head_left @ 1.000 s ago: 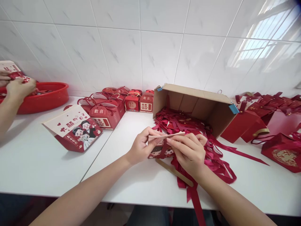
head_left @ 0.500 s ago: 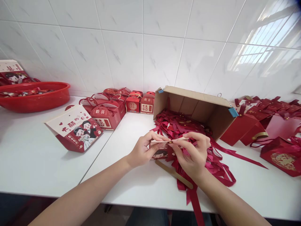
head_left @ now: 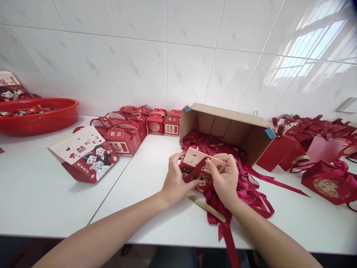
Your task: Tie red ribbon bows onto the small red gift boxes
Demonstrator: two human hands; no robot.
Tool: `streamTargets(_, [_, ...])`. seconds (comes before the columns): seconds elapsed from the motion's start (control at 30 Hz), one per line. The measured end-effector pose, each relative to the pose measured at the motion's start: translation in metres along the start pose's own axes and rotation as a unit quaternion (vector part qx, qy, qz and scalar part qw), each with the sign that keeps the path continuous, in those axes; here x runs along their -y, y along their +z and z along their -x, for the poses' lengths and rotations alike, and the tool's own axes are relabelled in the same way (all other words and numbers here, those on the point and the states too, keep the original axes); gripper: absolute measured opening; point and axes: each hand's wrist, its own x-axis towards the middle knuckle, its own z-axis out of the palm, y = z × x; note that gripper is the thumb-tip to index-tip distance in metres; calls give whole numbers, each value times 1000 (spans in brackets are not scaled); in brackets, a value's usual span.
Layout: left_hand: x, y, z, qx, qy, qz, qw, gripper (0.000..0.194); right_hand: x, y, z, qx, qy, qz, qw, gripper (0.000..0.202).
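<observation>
A small red and cream gift box with a dark red ribbon strap and a gold stud is between both hands, its printed front tilted up. My left hand grips the box's left side, thumb across the lower front. My right hand holds the right side, thumb beside the gold stud. Under and behind them, dark red ribbons spill from an open cardboard box lying on its side. A flat gold-coloured strip lies just below the hands.
A similar cartoon-printed box stands on the white table at left. Behind it are several red gift boxes by the tiled wall. A red basin with small items sits far left. Red bags crowd the right side.
The held box has turned from edge-on to showing its front. My left thumb has moved down onto its front, and my right thumb now lies by the stud. The view has shifted slightly.
</observation>
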Motion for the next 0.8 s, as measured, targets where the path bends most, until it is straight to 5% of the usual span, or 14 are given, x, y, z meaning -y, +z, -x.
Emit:
streamTargets(0.17, [-4, -22, -22, 38, -79, -2, 996, 37, -8, -9, -11, -17, 61, -41, 997, 26])
streamTargets(0.3, [-14, -47, -42, 32, -82, 81, 993, 27, -9, -11, -12, 3, 50, -31, 998, 24])
streamTargets(0.4, [-28, -66, -51, -1, -48, 170, 984, 26, -3, -9, -6, 53, -24, -29, 998, 19])
streamTargets(0.53, [-49, -82, -50, 43, -25, 283, 958, 38, 9, -6, 5, 143, -157, -47, 976, 17])
streamTargets(0.7, [-58, -75, -36, 116, 10, 271, 956, 18, 20, -6, 12, 189, -257, -33, 947, 21])
streamTargets(0.8, [-57, -67, -29, 199, -41, 231, 951, 15, 22, -7, 11, 194, -286, -25, 938, 23])
